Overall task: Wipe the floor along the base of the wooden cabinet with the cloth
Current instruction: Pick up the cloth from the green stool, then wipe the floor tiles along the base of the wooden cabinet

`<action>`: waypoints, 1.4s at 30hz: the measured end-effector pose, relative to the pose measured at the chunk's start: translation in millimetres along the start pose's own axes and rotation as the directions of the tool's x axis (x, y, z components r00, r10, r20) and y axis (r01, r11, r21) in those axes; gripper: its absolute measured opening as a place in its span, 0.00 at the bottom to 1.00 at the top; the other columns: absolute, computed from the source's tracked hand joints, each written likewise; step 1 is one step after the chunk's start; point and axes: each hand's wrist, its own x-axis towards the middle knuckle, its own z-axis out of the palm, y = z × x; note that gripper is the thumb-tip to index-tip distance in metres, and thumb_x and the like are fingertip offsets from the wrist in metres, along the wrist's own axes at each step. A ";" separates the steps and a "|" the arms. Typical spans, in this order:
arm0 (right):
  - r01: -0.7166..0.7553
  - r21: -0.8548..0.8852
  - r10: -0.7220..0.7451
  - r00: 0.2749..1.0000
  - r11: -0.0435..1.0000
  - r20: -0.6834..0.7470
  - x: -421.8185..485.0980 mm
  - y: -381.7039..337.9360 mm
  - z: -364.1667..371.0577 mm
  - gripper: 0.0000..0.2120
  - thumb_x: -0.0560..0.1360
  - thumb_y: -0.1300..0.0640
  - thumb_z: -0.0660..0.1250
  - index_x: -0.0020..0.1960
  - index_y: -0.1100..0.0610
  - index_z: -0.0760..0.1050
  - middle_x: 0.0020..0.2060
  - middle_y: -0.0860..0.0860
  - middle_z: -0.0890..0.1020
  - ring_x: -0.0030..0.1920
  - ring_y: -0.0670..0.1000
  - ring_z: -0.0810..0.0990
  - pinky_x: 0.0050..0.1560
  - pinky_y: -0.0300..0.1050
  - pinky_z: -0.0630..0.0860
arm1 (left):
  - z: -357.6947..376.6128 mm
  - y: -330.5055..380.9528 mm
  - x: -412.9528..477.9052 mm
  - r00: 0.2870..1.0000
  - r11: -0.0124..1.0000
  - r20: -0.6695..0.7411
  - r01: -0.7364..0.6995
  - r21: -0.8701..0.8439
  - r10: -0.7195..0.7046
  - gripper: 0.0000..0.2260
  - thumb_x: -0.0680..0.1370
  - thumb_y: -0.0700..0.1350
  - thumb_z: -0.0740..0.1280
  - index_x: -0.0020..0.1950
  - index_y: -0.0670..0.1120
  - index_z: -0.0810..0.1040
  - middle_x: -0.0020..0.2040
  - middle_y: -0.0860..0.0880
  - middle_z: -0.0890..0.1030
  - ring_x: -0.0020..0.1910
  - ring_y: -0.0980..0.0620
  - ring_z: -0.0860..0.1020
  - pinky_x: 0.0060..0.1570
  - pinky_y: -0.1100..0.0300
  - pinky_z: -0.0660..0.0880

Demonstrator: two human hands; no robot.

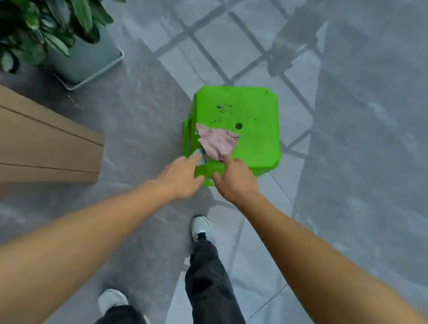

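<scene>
**Head view: both hands at the stool, cloth not picked up**

Head cam looks down at a green stool (237,128) on a grey tiled floor (353,218). A pink cloth (217,142) lies crumpled on the seat's near-left part, close to the edge.

Left hand (182,177): loosely open, fingers stretched fwd, index tip near the stool's left-front corner, just beside the cloth. Holds nothing. Whether the tip touches the stool or the pale thing below it, can't tell.

Right hand (234,180): loosely open, index finger stretched out w/ its tip at the cloth's near edge, seemingly touching; other fingers curled down over the stool's front rim. No grip on the cloth visible.

Wooden cabinet (43,140) sits at left, cut off by the frame edge, well apart from the stool. Potted plant (41,24) beyond it, partly out of frame.

Hard to make out: motion blur on the fingers; a small pale object under the left fingertips is mostly hidden. Stool legs mostly hidden by the seat. Two pale shoes, dark trousers below, partly covered by the forearms.
</scene>
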 end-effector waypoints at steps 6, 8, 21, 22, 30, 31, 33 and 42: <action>-0.179 0.404 0.274 0.943 0.897 -0.191 104.7 14.3 69.0 0.28 0.77 0.53 0.61 0.76 0.53 0.60 0.63 0.63 0.68 0.58 0.62 0.74 0.62 0.49 0.69 | 54.4 -21.2 120.2 0.944 0.894 -0.297 -0.006 -0.447 -0.142 0.27 0.76 0.55 0.65 0.74 0.59 0.63 0.51 0.47 0.65 0.45 0.46 0.72 0.55 0.56 0.71; -0.156 0.327 0.254 0.925 0.932 -0.282 118.7 18.3 92.1 0.24 0.76 0.55 0.62 0.72 0.55 0.67 0.62 0.61 0.67 0.56 0.62 0.75 0.61 0.49 0.70 | 74.4 -40.0 133.0 0.931 0.882 -0.341 -0.050 -0.469 -0.129 0.23 0.76 0.51 0.66 0.72 0.57 0.69 0.49 0.47 0.65 0.44 0.47 0.71 0.53 0.58 0.71; 0.008 0.236 -0.046 0.987 0.972 0.157 66.1 -93.1 350.0 0.09 0.71 0.64 0.67 0.51 0.61 0.79 0.40 0.60 0.78 0.48 0.63 0.76 0.48 0.52 0.76 | 160.4 -336.5 23.7 0.895 0.615 0.003 0.309 -0.725 -0.445 0.10 0.71 0.38 0.70 0.52 0.46 0.82 0.43 0.43 0.84 0.44 0.44 0.82 0.46 0.55 0.80; 0.049 0.228 -0.092 0.978 0.973 0.185 79.6 -105.2 379.8 0.11 0.71 0.63 0.67 0.53 0.60 0.79 0.42 0.60 0.78 0.50 0.63 0.75 0.48 0.46 0.73 | 170.5 -370.6 26.7 0.869 0.556 0.025 0.337 -0.760 -0.493 0.10 0.72 0.36 0.70 0.52 0.45 0.81 0.46 0.41 0.84 0.47 0.42 0.83 0.49 0.48 0.81; 0.533 0.023 -0.524 0.824 0.846 0.216 279.3 -182.8 550.2 0.17 0.74 0.58 0.64 0.62 0.58 0.75 0.53 0.60 0.70 0.52 0.62 0.75 0.53 0.48 0.73 | 218.7 -531.4 159.2 0.660 -0.043 -0.031 -0.096 -0.994 -0.751 0.09 0.78 0.36 0.66 0.58 0.43 0.75 0.48 0.44 0.79 0.43 0.48 0.80 0.39 0.57 0.82; 0.572 -0.034 -0.547 0.798 0.819 0.254 304.4 -189.9 564.7 0.19 0.75 0.57 0.64 0.66 0.58 0.72 0.57 0.61 0.70 0.54 0.62 0.75 0.55 0.48 0.72 | 219.4 -547.6 176.8 0.653 -0.125 -0.007 -0.155 -0.980 -0.757 0.12 0.78 0.38 0.65 0.62 0.44 0.75 0.49 0.44 0.80 0.45 0.46 0.81 0.43 0.55 0.81; 0.616 -0.133 -0.543 0.761 0.776 0.355 341.5 -196.6 593.0 0.23 0.75 0.54 0.65 0.68 0.59 0.66 0.63 0.62 0.66 0.59 0.62 0.73 0.60 0.47 0.70 | 226.2 -579.6 197.5 0.644 -0.204 0.033 -0.193 -0.960 -0.764 0.15 0.78 0.41 0.66 0.65 0.46 0.75 0.49 0.46 0.80 0.49 0.44 0.82 0.51 0.52 0.80; 0.691 -0.411 -0.622 0.719 0.594 0.310 356.5 -207.5 667.5 0.59 0.69 0.30 0.64 0.76 0.69 0.37 0.76 0.70 0.39 0.76 0.69 0.37 0.76 0.61 0.41 | 341.5 -656.4 154.3 0.325 0.375 -0.203 0.661 -0.649 -0.924 0.54 0.59 0.76 0.66 0.77 0.62 0.44 0.80 0.44 0.40 0.77 0.32 0.44 0.72 0.34 0.48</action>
